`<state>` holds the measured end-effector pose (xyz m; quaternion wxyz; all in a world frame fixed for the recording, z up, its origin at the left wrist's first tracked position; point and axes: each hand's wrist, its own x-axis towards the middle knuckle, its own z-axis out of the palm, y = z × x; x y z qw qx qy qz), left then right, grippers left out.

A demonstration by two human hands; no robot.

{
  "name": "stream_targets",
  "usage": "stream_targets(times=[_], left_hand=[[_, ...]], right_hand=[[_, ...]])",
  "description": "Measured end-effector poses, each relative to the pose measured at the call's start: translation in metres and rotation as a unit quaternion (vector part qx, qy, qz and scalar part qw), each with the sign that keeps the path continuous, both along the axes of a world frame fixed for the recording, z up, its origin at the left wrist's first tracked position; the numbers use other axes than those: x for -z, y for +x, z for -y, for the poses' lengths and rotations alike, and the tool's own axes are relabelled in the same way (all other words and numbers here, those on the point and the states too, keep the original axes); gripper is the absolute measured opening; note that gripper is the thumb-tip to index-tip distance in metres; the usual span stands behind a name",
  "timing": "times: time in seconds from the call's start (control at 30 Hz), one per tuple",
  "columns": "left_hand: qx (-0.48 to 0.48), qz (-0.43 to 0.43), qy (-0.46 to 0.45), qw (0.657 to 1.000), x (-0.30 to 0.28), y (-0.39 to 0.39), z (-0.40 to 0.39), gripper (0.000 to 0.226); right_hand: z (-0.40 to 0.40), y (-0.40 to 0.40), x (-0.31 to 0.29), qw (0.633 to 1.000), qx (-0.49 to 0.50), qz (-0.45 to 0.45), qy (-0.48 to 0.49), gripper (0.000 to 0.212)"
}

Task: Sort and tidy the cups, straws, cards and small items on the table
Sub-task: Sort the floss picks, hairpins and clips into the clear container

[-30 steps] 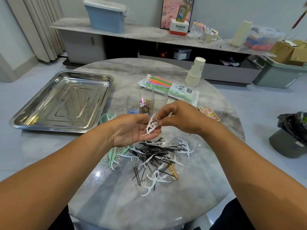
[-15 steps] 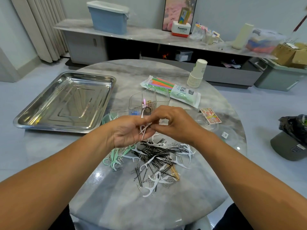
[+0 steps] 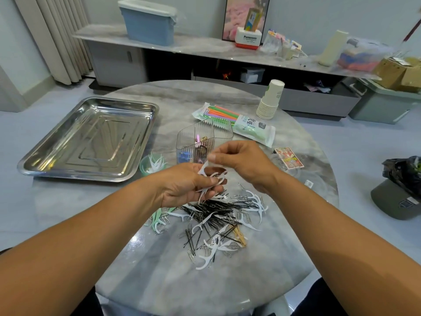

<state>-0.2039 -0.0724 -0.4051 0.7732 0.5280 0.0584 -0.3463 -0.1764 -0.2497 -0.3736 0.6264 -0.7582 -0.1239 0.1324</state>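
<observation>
My left hand point(image 3: 189, 187) is cupped palm-up above the table and holds a small bunch of white floss picks point(image 3: 213, 179). My right hand point(image 3: 243, 160) pinches one white pick at the top of that bunch. Below both hands lies a mixed pile point(image 3: 218, 220) of white and green floss picks, black hairpins and paper clips. A small green cup point(image 3: 148, 166) with white picks stands left of my hands. Behind them is a clear plastic organiser point(image 3: 198, 144) with small items inside. Farther back lie a pack of coloured straws point(image 3: 234, 122), a stack of paper cups point(image 3: 271, 100) and a card deck point(image 3: 288, 157).
A steel tray point(image 3: 91, 137) sits on the left of the round marble table point(image 3: 159, 281). A low shelf with a blue bin point(image 3: 148, 21) and boxes runs along the back wall. A dark cap point(image 3: 398, 201) lies on the floor at the right.
My right hand has lifted slightly from the left palm, pinching a white pick at the top of the bunch. The left hand stays cupped under the picks.
</observation>
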Motion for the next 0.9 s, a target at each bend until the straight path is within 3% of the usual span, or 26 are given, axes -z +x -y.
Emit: stream_targets(times=[0.13,0.2,0.3,0.37,0.4,0.43,0.5,0.57,0.63,0.73,0.83,0.9], left_hand=[[-0.082,-0.034,-0.009,0.996,0.003,0.004,-0.001,0.026],[-0.124,-0.052,-0.032,0.990,0.003,0.006,-0.002,0.028],[-0.153,-0.065,-0.077,0.983,0.002,0.010,-0.006,0.052],[-0.158,-0.051,-0.081,0.983,-0.001,0.009,-0.006,0.049],[-0.159,-0.042,-0.076,0.983,-0.002,0.008,-0.005,0.039],[-0.162,-0.035,-0.075,0.983,-0.003,0.007,-0.005,0.029],[-0.177,-0.029,-0.093,0.979,-0.004,0.007,-0.004,0.020],[-0.206,-0.028,-0.115,0.971,-0.002,0.009,-0.005,0.022],[-0.230,-0.032,-0.126,0.965,-0.001,0.011,-0.005,0.020],[-0.248,-0.048,-0.112,0.961,-0.001,0.012,-0.005,0.019],[-0.219,-0.057,-0.092,0.970,-0.003,0.010,-0.006,0.034],[-0.211,-0.053,-0.081,0.973,-0.005,0.011,-0.011,0.042]], right_hand=[[0.008,0.005,-0.012,0.989,0.092,0.099,0.054,0.008],[0.006,0.000,-0.009,0.973,0.074,0.217,-0.022,0.009],[-0.002,-0.012,0.008,0.874,-0.014,0.426,-0.234,0.009],[-0.007,-0.016,0.017,0.817,-0.061,0.480,-0.314,0.014],[-0.009,-0.018,0.021,0.809,-0.071,0.482,-0.328,0.017],[-0.012,-0.020,0.024,0.815,-0.066,0.477,-0.324,0.018],[-0.020,-0.026,0.027,0.862,0.015,0.433,-0.264,0.018],[-0.029,-0.029,0.027,0.928,0.133,0.305,-0.168,0.019],[-0.034,-0.029,0.027,0.965,0.194,0.157,-0.084,0.020],[-0.036,-0.029,0.030,0.979,0.187,0.072,-0.047,0.014],[-0.033,-0.018,0.029,0.979,0.201,0.033,-0.012,0.010],[-0.022,-0.004,0.028,0.979,0.197,0.001,-0.056,0.006]])
